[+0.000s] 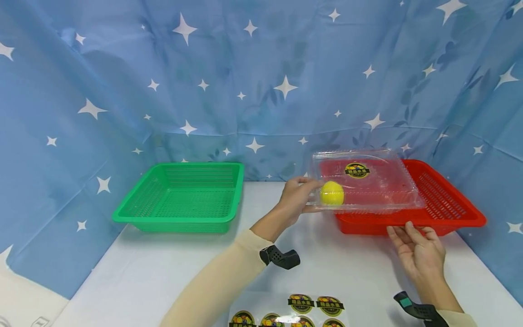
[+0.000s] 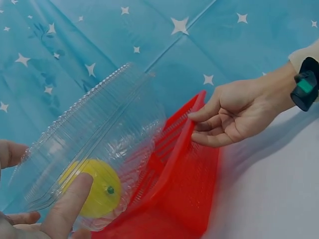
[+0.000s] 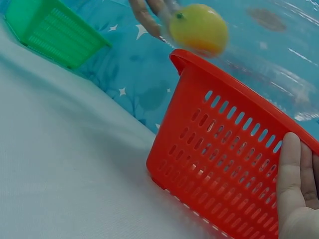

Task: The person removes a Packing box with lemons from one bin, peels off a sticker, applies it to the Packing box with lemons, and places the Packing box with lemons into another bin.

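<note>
My left hand (image 1: pixel 295 200) grips the left end of a clear plastic clamshell box (image 1: pixel 380 186), thumb above and fingers below. Inside, near that hand, lies a yellow lemon-like fruit (image 1: pixel 332 193) with a small green stem spot, seen in the left wrist view. A round black-and-gold sticker (image 1: pixel 357 170) is on the lid. The box is held above a red plastic basket (image 1: pixel 457 204), covering much of its inside. My right hand (image 1: pixel 422 254) pinches the basket's front rim, fingertips curled at the edge.
A green plastic basket (image 1: pixel 175 221) stands at the left of the white table (image 1: pixel 171 263). A sheet of round fruit stickers (image 1: pixel 286 313) lies at the front edge. A blue star-patterned curtain (image 1: pixel 229 81) hangs behind and at the sides.
</note>
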Demonstrator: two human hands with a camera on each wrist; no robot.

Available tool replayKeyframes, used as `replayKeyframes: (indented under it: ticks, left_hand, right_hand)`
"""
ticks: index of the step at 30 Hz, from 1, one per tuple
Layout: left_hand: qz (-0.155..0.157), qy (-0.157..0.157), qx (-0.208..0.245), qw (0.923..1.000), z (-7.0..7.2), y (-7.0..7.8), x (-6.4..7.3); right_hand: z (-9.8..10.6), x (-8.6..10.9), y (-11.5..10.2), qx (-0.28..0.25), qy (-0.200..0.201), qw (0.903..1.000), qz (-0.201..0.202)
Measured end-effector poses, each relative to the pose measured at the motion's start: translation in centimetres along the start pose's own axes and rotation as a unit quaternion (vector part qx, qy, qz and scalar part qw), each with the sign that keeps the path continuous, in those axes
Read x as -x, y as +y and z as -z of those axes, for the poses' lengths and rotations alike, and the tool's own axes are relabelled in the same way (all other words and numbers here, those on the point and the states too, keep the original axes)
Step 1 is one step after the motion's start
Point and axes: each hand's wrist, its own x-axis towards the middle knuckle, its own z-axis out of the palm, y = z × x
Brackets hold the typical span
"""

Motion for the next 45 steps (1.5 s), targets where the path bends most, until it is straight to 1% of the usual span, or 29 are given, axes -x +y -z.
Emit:
replayKeyframes:
  ticks: [3, 7, 9, 14, 16, 21, 23, 25, 28, 32, 35, 36, 40, 43, 45]
  left_hand:
    - [0.006, 0.007, -0.003, 1.0, -1.2, 0.1, -0.4]
    - [0.012, 0.023, -0.01, 0.9996, -3.1, 0.0, -1.0]
    - [0.015, 0.029, -0.003, 0.9995, -4.1, -0.1, -1.5]
    - [0.022, 0.043, 0.011, 0.9988, -6.6, -0.4, -3.2]
    - [0.025, 0.053, 0.004, 0.9983, -7.5, -0.6, -3.9]
    - [0.024, 0.072, -0.012, 0.997, -8.9, -0.9, -4.6]
    - [0.021, 0.075, -0.014, 0.9969, -9.4, -0.9, -4.6]
    - [0.017, 0.082, -0.028, 0.9961, -9.7, -1.0, -4.6]
    - [0.02, 0.092, -0.047, 0.9944, -10.3, -1.1, -4.6]
    - [0.03, 0.112, -0.118, 0.9862, -11.1, -1.3, -4.6]
    - [0.035, 0.129, -0.185, 0.9737, -11.6, -1.6, -4.4]
    - [0.034, 0.132, -0.199, 0.9705, -11.7, -1.7, -4.3]
    - [0.032, 0.136, -0.228, 0.9637, -12.2, -1.9, -4.0]
    - [0.035, 0.132, -0.238, 0.9618, -12.4, -1.9, -3.8]
    - [0.036, 0.13, -0.253, 0.9579, -12.5, -1.9, -3.7]
  right_hand:
    - [0.1, 0.1, 0.0, -0.001, -0.001, 1.0, 0.0]
    - [0.1, 0.2, 0.1, 0.001, 0.007, 1.0, 0.004]
    - [0.1, 0.2, 0.1, 0.002, 0.011, 0.9999, 0.005]
    - [0.0, 0.2, 0.0, -0.001, 0.015, 0.9999, 0.005]
    - [0.0, 0.2, -0.1, 0.002, 0.018, 0.9998, 0.005]
    - [-0.2, 0.2, 0.0, 0.009, 0.018, 0.9998, 0.004]
    - [-0.3, 0.2, 0.0, 0.008, 0.014, 0.9999, 0.005]
    - [-0.4, 0.2, 0.0, 0.01, 0.011, 0.9999, 0.005]
    - [-0.4, 0.2, 0.0, 0.016, 0.01, 0.9998, 0.002]
    - [-0.4, 0.3, 0.0, 0.025, 0.015, 0.9996, 0.002]
    - [-0.3, 0.4, 0.0, 0.029, 0.02, 0.9994, 0.005]
    - [-0.3, 0.4, 0.0, 0.029, 0.021, 0.9993, 0.005]
    - [-0.4, 0.5, 0.0, 0.03, 0.022, 0.9993, 0.005]
    - [-0.5, 0.6, -0.1, 0.029, 0.02, 0.9994, 0.004]
    - [-0.5, 0.6, -0.1, 0.03, 0.021, 0.9993, 0.005]
